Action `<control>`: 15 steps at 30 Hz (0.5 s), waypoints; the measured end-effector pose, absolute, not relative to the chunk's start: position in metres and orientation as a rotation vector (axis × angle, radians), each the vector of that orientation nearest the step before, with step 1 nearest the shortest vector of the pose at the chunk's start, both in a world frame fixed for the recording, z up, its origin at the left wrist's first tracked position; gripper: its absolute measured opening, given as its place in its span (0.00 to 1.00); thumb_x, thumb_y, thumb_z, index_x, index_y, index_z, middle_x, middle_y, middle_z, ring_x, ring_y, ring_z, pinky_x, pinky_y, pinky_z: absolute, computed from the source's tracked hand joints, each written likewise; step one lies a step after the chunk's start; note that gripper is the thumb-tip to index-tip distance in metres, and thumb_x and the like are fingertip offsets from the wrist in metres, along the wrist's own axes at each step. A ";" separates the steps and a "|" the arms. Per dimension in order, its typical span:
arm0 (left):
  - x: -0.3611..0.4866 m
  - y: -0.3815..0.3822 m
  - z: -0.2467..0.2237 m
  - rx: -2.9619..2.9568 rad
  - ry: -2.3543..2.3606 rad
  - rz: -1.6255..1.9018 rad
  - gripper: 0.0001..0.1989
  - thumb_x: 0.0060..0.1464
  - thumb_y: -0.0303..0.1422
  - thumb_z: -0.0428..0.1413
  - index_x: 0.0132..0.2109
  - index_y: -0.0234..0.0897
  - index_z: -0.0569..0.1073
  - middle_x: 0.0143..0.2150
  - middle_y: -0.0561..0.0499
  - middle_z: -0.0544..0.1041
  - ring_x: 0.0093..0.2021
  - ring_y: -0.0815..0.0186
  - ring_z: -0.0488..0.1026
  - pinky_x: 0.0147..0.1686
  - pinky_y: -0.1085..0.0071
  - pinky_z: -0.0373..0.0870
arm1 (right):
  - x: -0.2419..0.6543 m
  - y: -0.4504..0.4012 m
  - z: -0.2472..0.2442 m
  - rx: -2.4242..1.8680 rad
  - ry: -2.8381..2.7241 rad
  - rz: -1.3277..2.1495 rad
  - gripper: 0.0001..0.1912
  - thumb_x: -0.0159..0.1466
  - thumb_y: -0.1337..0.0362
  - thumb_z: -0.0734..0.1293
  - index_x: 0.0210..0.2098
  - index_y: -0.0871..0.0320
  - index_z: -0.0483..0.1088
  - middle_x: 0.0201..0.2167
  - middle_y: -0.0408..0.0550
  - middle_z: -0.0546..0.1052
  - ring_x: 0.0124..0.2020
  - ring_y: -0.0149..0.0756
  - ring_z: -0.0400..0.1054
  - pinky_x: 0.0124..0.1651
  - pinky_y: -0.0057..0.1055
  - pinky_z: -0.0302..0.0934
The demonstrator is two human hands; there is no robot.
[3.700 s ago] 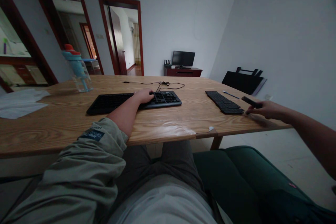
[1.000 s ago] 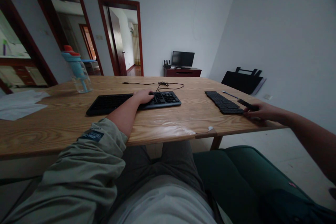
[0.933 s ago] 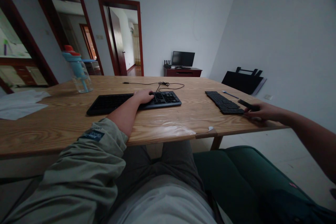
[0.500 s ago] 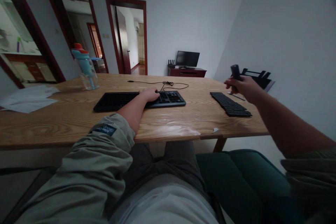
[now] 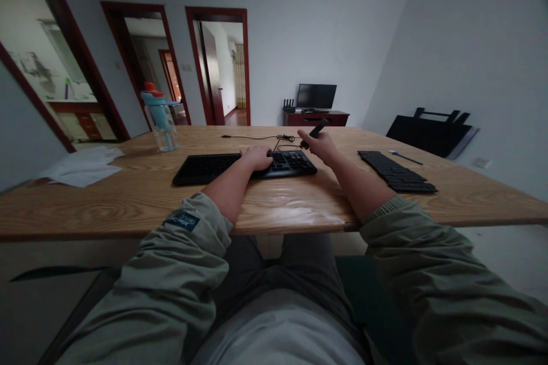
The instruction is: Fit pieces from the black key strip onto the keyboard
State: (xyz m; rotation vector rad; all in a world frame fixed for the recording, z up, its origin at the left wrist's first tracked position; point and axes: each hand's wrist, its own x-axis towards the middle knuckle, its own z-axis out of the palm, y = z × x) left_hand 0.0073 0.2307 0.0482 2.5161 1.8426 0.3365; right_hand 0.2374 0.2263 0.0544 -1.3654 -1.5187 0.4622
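Observation:
A black keyboard (image 5: 205,169) lies on the wooden table in front of me, its keys plain to see at the right end. My left hand (image 5: 257,158) grips it near the middle, thumb on top and the other fingers partly hidden. Just above the keyboard's right end, my right hand (image 5: 322,145) is closed around a short, dark, stick-like tool (image 5: 317,128), tilted with its upper end to the right. What kind of tool it is I cannot make out. Behind the keyboard, its black cable (image 5: 285,138) lies loosely coiled.
Right of my right forearm lies a black block of keys (image 5: 396,172) with a stepped edge, beside a thin blue stick (image 5: 406,157). A clear bottle (image 5: 162,125) with a red and blue lid and white paper sheets (image 5: 85,165) are at the left. The table's front edge (image 5: 299,229) is near me.
My right hand has carried the dark tool leftward and down, from above the block of keys to the keyboard's right end. My left hand stays on the keyboard. The view has shifted slightly.

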 end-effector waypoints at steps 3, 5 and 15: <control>0.009 0.229 0.049 2.556 1.818 0.350 0.25 0.58 0.42 0.52 0.62 0.50 0.71 0.67 0.47 0.69 0.65 0.45 0.64 0.63 0.41 0.57 | 0.246 0.225 0.048 -1.412 -1.479 0.457 0.31 0.58 0.36 0.68 0.25 0.62 0.73 0.24 0.54 0.78 0.19 0.30 0.65 0.21 0.27 0.54; 0.011 0.227 0.051 2.600 1.776 0.365 0.24 0.58 0.41 0.53 0.62 0.52 0.71 0.67 0.49 0.69 0.65 0.47 0.64 0.64 0.45 0.59 | 0.244 0.227 0.046 -1.431 -1.481 0.424 0.31 0.58 0.36 0.68 0.23 0.61 0.73 0.23 0.55 0.78 0.20 0.32 0.67 0.22 0.27 0.55; 0.026 0.221 0.048 2.791 1.472 0.364 0.21 0.58 0.40 0.54 0.58 0.51 0.77 0.69 0.50 0.64 0.69 0.52 0.60 0.68 0.56 0.55 | 0.229 0.238 0.039 -1.543 -1.378 0.306 0.31 0.60 0.36 0.65 0.22 0.59 0.74 0.27 0.59 0.80 0.31 0.44 0.76 0.33 0.32 0.65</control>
